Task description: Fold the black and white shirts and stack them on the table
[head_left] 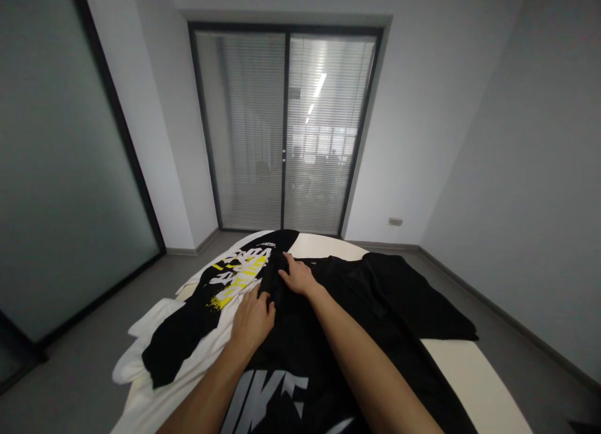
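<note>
A black shirt (pixel 305 352) with a grey printed logo lies spread on the table (pixel 469 371) in front of me. My left hand (pixel 252 321) rests flat at its left edge, fingers together, pressing on the cloth. My right hand (pixel 297 276) lies a little farther away on a fold of the same black fabric, fingers spread on it. Whether either hand pinches the cloth cannot be told. To the left lies a black shirt with white and yellow lettering (pixel 230 280), partly over a white garment (pixel 150 359).
More black cloth (pixel 413 296) hangs over the table's right side. The pale table top shows at the right and far edge. Grey floor surrounds the table. A glass door with blinds (pixel 284 130) stands ahead, and a frosted glass wall (pixel 61 171) on the left.
</note>
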`<state>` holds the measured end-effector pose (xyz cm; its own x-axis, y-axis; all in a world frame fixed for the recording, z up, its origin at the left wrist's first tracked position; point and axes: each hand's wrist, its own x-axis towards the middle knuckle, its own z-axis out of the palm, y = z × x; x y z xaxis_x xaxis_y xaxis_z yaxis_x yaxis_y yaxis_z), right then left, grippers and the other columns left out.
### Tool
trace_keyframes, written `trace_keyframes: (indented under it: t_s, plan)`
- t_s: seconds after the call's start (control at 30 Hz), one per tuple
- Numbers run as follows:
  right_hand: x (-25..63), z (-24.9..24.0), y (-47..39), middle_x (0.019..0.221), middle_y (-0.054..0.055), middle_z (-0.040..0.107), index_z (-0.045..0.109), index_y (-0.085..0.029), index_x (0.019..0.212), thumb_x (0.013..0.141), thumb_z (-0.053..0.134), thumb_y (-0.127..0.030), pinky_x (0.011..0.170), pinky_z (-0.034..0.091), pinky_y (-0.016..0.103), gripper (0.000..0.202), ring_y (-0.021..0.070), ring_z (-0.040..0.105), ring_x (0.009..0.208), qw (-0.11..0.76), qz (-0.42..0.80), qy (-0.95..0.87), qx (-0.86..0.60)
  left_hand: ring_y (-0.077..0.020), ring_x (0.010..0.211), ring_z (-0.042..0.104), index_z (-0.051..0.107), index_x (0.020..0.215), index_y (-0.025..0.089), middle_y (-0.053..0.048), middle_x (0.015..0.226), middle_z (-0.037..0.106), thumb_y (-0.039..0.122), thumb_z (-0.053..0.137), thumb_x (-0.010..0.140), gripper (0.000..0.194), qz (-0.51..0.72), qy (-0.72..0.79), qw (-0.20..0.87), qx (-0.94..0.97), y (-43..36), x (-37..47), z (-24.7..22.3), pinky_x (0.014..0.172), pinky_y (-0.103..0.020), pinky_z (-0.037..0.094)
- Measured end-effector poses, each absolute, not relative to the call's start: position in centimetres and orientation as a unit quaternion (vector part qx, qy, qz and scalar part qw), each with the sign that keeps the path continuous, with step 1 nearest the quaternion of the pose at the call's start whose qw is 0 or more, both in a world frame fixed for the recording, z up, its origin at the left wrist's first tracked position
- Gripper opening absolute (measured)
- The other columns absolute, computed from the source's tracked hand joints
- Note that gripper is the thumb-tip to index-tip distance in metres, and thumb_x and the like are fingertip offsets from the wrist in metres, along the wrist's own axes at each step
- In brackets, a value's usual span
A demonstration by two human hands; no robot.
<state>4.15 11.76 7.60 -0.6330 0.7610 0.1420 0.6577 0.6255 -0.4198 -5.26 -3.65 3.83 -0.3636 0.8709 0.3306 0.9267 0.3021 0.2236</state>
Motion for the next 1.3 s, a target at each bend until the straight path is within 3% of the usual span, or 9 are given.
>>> trace_keyframes:
  t_s: [0.2, 0.33, 0.5, 0.67, 0.8, 0.93, 1.03, 1.13, 1.3]
  plan:
    - [1.1, 6.9, 12.7, 0.121, 0.007, 0.067, 0.048, -0.028, 0.135, 0.093, 0.049, -0.028, 0.095, 0.045, 0.039, 0.042, 0.0244, 0.062, 0.111, 0.193, 0.217, -0.881, -0.374, -0.0288, 0.126, 0.05, 0.064, 0.12, 0.01, -0.017, 0.136, 0.056, 0.028, 0.05, 0.091, 0.037, -0.198, -0.806, 0.07, -0.553, -3.3, -5.9, 3.2, 0.11, -0.04, 0.036]
    - [-0.5, 6.8, 13.8, 0.123, 0.003, 0.066, 0.061, -0.025, 0.121, 0.093, 0.037, -0.016, 0.103, 0.042, 0.033, 0.038, 0.0181, 0.06, 0.116, 0.226, 0.225, -0.876, -0.362, -0.0289, 0.125, 0.051, 0.057, 0.13, 0.007, -0.017, 0.133, 0.058, 0.024, 0.046, 0.091, 0.043, -0.212, -0.805, 0.076, -0.55, -3.1, -6.1, 2.9, 0.109, -0.04, 0.036]
    - [-2.3, 7.2, 14.9, 0.142, 0.003, 0.055, 0.053, -0.022, 0.138, 0.094, 0.029, -0.012, 0.114, 0.032, 0.03, 0.051, 0.013, 0.048, 0.132, 0.24, 0.232, -0.887, -0.319, -0.0277, 0.13, 0.048, 0.05, 0.137, 0.007, -0.017, 0.138, 0.053, 0.018, 0.043, 0.091, 0.048, -0.249, -0.805, 0.104, -0.529, -3.0, -6.5, 2.9, 0.109, -0.039, 0.038]
    - [-2.6, 6.2, 13.9, 0.155, 0.011, 0.039, 0.044, -0.018, 0.147, 0.087, 0.055, -0.017, 0.118, 0.026, 0.038, 0.061, 0.0222, 0.034, 0.144, 0.181, 0.223, -0.912, -0.292, -0.0274, 0.132, 0.045, 0.046, 0.139, 0.006, -0.019, 0.141, 0.049, 0.013, 0.044, 0.089, 0.051, -0.248, -0.808, 0.095, -0.527, -2.8, -7.2, 2.5, 0.11, -0.038, 0.038]
    - [-0.5, 5.5, 13.3, 0.16, 0.015, 0.026, 0.037, -0.018, 0.151, 0.09, 0.054, -0.023, 0.118, 0.023, 0.046, 0.064, 0.0265, 0.027, 0.146, 0.162, 0.2, -0.911, -0.323, -0.0262, 0.133, 0.046, 0.047, 0.139, 0.01, -0.017, 0.14, 0.05, 0.012, 0.046, 0.087, 0.052, -0.247, -0.812, 0.081, -0.522, -2.6, -7.4, 2.2, 0.11, -0.037, 0.039]
    - [4.4, 6.2, 13.5, 0.159, 0.011, 0.031, 0.038, -0.021, 0.149, 0.091, 0.048, -0.02, 0.118, 0.019, 0.046, 0.059, 0.026, 0.026, 0.145, 0.166, 0.113, -0.911, -0.361, -0.0254, 0.132, 0.047, 0.047, 0.14, 0.011, -0.016, 0.142, 0.049, 0.012, 0.048, 0.088, 0.052, -0.238, -0.812, 0.085, -0.527, -2.7, -7.6, 2.1, 0.11, -0.036, 0.038]
    - [9.3, 6.9, 13.9, 0.158, 0.01, 0.032, 0.037, -0.022, 0.149, 0.094, 0.044, -0.028, 0.118, 0.018, 0.045, 0.056, 0.0278, 0.026, 0.145, 0.113, 0.04, -0.901, -0.418, -0.0253, 0.132, 0.047, 0.047, 0.14, 0.009, -0.016, 0.145, 0.048, 0.011, 0.047, 0.088, 0.051, -0.218, -0.809, 0.085, -0.54, -2.8, -7.7, 2.3, 0.112, -0.035, 0.037]
    - [14.0, 7.1, 14.3, 0.157, 0.015, 0.032, 0.033, -0.015, 0.151, 0.096, 0.043, -0.041, 0.115, 0.024, 0.046, 0.062, 0.0311, 0.029, 0.144, 0.043, 0.051, -0.875, -0.48, -0.0251, 0.13, 0.049, 0.046, 0.139, 0.006, -0.018, 0.145, 0.048, 0.007, 0.044, 0.089, 0.05, -0.192, -0.809, 0.086, -0.549, -3.0, -7.7, 2.8, 0.11, -0.034, 0.038]
    - [18.7, 6.4, 13.7, 0.155, 0.016, 0.037, 0.045, -0.016, 0.146, 0.092, 0.048, -0.053, 0.111, 0.03, 0.049, 0.066, 0.036, 0.033, 0.142, -0.038, 0.085, -0.848, -0.522, -0.0227, 0.131, 0.049, 0.044, 0.141, 0.011, -0.016, 0.147, 0.046, 0.002, 0.04, 0.088, 0.054, -0.184, -0.79, 0.107, -0.575, -2.8, -7.5, 4.4, 0.11, -0.033, 0.038]
